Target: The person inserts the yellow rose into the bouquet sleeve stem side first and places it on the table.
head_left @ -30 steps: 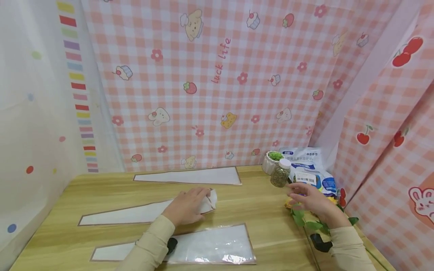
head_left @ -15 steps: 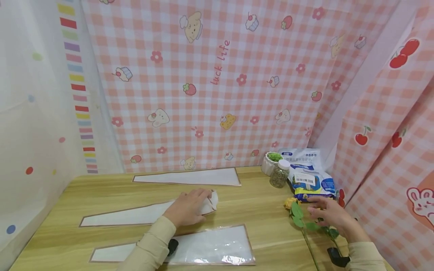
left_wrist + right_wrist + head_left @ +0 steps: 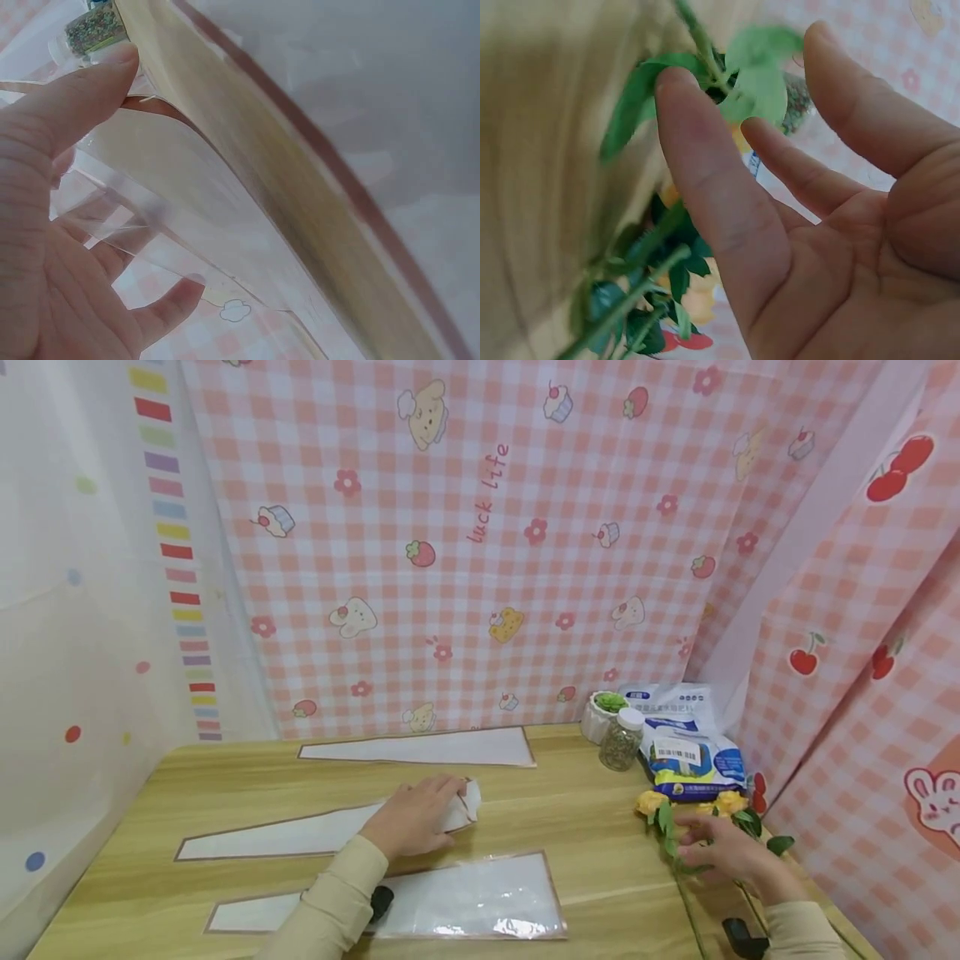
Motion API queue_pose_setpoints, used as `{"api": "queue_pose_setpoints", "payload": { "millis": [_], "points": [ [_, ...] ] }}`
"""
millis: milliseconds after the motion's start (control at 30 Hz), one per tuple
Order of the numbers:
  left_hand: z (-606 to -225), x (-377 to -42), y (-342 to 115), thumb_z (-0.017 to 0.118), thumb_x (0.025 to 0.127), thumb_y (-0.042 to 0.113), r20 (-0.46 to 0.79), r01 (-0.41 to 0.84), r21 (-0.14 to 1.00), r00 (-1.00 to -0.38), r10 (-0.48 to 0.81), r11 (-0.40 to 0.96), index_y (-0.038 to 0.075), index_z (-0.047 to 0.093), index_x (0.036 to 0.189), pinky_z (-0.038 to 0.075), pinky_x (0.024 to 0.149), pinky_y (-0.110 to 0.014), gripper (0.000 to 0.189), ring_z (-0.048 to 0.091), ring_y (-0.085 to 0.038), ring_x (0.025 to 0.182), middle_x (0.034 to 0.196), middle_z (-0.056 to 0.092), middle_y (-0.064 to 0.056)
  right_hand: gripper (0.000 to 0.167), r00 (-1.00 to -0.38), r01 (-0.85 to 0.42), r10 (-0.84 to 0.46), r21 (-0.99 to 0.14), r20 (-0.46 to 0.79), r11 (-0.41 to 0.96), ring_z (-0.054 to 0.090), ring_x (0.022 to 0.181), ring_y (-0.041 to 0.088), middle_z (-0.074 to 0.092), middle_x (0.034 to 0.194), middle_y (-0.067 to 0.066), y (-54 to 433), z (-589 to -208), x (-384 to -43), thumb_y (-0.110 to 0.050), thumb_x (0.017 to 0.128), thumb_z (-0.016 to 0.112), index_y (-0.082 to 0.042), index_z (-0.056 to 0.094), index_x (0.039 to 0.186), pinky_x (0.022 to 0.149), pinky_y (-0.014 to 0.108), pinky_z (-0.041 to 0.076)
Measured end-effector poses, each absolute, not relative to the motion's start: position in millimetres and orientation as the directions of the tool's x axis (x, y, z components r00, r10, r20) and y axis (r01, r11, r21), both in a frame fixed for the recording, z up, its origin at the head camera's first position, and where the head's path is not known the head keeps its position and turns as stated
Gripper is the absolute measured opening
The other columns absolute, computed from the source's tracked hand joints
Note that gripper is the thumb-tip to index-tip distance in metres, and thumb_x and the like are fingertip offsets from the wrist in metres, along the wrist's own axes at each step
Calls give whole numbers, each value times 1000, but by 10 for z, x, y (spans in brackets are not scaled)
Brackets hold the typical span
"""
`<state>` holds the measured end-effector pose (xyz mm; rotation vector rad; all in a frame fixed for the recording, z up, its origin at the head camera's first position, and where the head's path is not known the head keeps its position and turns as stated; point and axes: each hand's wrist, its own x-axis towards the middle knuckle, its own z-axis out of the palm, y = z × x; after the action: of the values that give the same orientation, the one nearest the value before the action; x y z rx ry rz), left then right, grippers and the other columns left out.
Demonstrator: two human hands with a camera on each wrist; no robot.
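Note:
My left hand (image 3: 416, 814) holds the wide end of a long tapered flower sleeve (image 3: 300, 832), white with a brown border. In the left wrist view, the sleeve's edge (image 3: 187, 127) bulges up beside the thumb, and some fingers show through its clear film. My right hand (image 3: 731, 852) hovers around the stems of the yellow roses (image 3: 651, 803), fingers spread and loosely bent. Seen from the right wrist, a fingertip lies against or just before a green leaf (image 3: 757, 90); contact is unclear. Nothing is gripped there.
Two similar sleeves lie flat, one behind (image 3: 450, 749) and one in front (image 3: 472, 897). At the back right stand a potted succulent (image 3: 600, 717), a glass jar (image 3: 621, 743) and printed bags (image 3: 690, 760). A checked curtain (image 3: 847, 710) borders the right side.
My right hand has drawn back from beside the jar, down and right towards the rose stems, uncovering the bags and blooms. The left hand keeps its place on the sleeve.

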<state>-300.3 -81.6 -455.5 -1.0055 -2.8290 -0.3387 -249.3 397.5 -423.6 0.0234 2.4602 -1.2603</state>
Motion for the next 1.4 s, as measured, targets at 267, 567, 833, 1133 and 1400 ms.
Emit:
{"api": "queue_pose_setpoints", "payload": {
  "millis": [267,567,833,1133,1400],
  "points": [
    [-4552,-3003,-785,83,84,36,184,637,176,-770,611,750,16,49,137,49,98,-61,67,54,-30,129,144,53,-9,75,-955,162,-83,-733,-285,660,60,109,47,46,125,44,3815,-4363,-2445,-15,93,74,22,30,141,80,50,59],
    [-4537,-2978,-805,84,83,35,193,633,210,-774,603,745,13,50,137,49,98,-61,67,54,-31,129,144,53,-10,54,-983,114,9,-571,-183,813,62,85,29,58,98,24,3563,-4392,-2333,-18,86,81,14,45,110,77,43,53],
    [-4553,-2993,-807,85,83,34,189,629,231,-777,600,742,15,49,136,49,98,-61,66,54,-30,130,144,53,-9,30,-971,206,82,-618,-223,759,60,60,20,56,80,13,3511,-4518,-2296,-3,86,76,2,48,96,55,32,52],
    [-4565,-2997,-805,85,83,33,185,633,229,-774,605,740,16,49,136,51,98,-57,66,55,-30,129,145,53,-9,24,-985,114,26,-533,-170,839,60,69,20,62,80,8,3605,-4415,-2335,-1,81,71,9,58,100,61,36,53],
    [-4582,-3011,-816,84,83,35,195,642,213,-767,611,737,15,49,137,52,96,-57,67,55,-29,128,143,54,-9,31,-987,50,-53,-594,-155,803,60,88,29,64,95,20,3759,-4270,-2370,4,89,56,21,55,115,71,40,54]
  ]
}}
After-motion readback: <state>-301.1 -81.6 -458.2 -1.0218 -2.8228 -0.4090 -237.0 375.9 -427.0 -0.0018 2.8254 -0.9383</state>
